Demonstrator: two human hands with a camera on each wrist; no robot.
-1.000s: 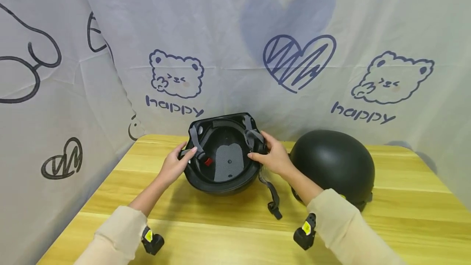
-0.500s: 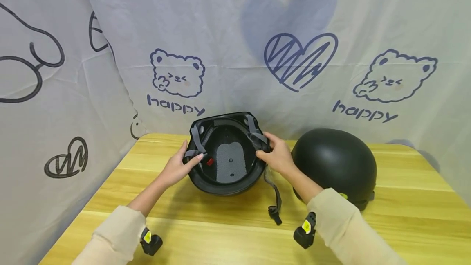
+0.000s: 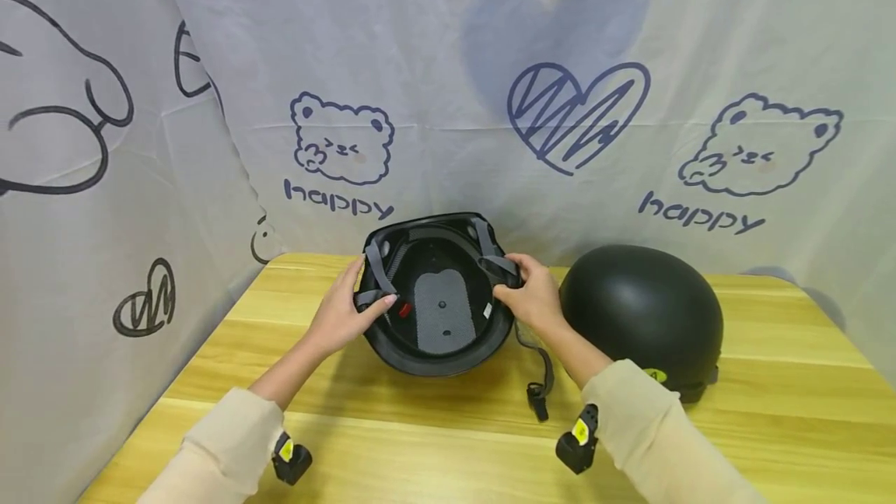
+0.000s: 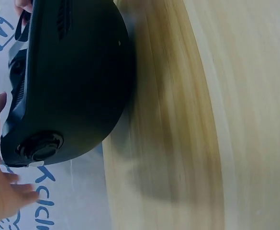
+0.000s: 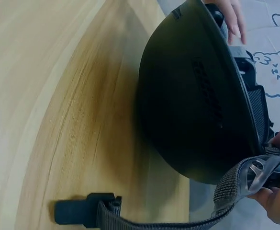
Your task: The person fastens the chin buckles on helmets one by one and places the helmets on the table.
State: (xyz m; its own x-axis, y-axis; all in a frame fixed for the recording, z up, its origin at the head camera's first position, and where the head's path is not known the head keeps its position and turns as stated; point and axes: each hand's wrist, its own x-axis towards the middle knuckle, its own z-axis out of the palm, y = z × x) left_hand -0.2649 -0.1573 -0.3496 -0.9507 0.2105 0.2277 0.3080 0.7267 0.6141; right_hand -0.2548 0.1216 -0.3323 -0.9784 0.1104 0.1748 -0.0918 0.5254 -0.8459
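A black helmet (image 3: 444,313) lies crown-down on the table, its padded inside facing up, with grey straps and a small red piece (image 3: 405,309) in it. My left hand (image 3: 339,313) holds its left rim, thumb over the edge by a strap and fingers outside. My right hand (image 3: 535,298) grips the opposite rim, with the webbing also under its fingers in the right wrist view. From that side a chin strap (image 5: 166,224) hangs down, its black buckle (image 5: 84,211) resting on the wood. A round knob (image 4: 40,146) shows on the shell in the left wrist view.
A second black helmet (image 3: 640,317) stands dome-up just right of my right forearm. The wooden table (image 3: 420,449) runs back to a white printed cloth (image 3: 448,162); another cloth hangs along the left side.
The helmet has shifted slightly right in the head view, as has the background. My left thumb has slid further in over the rim; the right thumb has moved outward toward the edge.
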